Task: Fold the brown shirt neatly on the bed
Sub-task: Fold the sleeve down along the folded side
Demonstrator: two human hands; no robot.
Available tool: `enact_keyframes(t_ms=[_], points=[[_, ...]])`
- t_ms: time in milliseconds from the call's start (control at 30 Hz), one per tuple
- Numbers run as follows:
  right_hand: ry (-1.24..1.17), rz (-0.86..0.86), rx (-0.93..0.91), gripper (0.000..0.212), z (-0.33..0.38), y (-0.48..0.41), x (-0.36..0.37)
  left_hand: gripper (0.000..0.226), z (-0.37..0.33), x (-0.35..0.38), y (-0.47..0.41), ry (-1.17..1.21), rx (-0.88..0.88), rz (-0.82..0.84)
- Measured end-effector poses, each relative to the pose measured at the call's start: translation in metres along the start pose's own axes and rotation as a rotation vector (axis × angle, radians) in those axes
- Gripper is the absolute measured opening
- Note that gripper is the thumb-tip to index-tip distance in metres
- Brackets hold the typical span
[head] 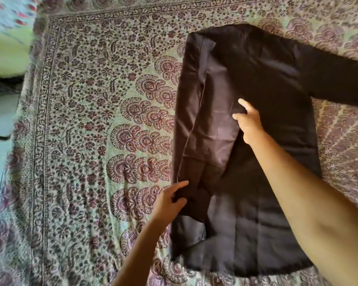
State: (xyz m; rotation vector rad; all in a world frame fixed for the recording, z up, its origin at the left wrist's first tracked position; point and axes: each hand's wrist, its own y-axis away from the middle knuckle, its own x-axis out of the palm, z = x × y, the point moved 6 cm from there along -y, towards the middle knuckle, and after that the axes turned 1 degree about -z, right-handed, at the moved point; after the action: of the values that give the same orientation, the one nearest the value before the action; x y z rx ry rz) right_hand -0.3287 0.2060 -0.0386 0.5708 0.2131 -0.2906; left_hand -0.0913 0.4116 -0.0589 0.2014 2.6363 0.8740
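Brown, dark and faintly glossy: one brown shirt [267, 182], long-sleeved, lay flat and lengthwise on a printed bedspread [91, 141], which showed maroon fan and flower motifs on a pale green ground.

Hem [246, 263]: nearest the wearer, below both hands, slightly curved, with soft vertical creases in the panel above it.

Left hand [170, 203]: held at the shirt's left margin, forefinger above and thumb below, pinching the folded edge of the cloth. That side of the garment was turned inward over the body, and the fold ran straight away from the pinch toward the shoulder.

Folded sleeve [211, 131]: laid down the body between the two hands, lighter in tone where light struck it, its lower end just beyond the left fingers.

Right hand [250, 122]: set farther up, at the inner edge of that sleeve, forefinger and thumb spread and resting on the cloth. The remaining fingers were hidden.

Outstretched sleeve [335, 79]: beyond and to the right of the right hand, unfolded, running off the picture's right edge.

Shoulder end: farthest from both hands, squared and dark, detail unclear.
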Motion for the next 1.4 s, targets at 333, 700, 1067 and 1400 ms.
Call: enact_keyframes(t_ms=[333, 700, 1067, 1400], points=[[0.038, 0.075, 0.093, 0.059, -0.03, -0.001, 0.007, 0.024, 0.036, 0.027, 0.008, -0.079, -0.225, 0.119], [0.045, -0.08, -0.01, 0.055, -0.052, -0.005, -0.003, 0.04, 0.012, -0.002, -0.011, -0.238, -0.105, -0.14], [0.432, -0.121, -0.206, 0.047, -0.039, -0.021, 0.008, 0.041, 0.002, 0.008, -0.029, -0.405, -0.1, 0.137], [0.72, -0.251, -0.594, 0.032, -0.003, -0.036, 0.008, 0.025, -0.08, -0.018, -0.093, -0.788, -0.039, 0.213]])
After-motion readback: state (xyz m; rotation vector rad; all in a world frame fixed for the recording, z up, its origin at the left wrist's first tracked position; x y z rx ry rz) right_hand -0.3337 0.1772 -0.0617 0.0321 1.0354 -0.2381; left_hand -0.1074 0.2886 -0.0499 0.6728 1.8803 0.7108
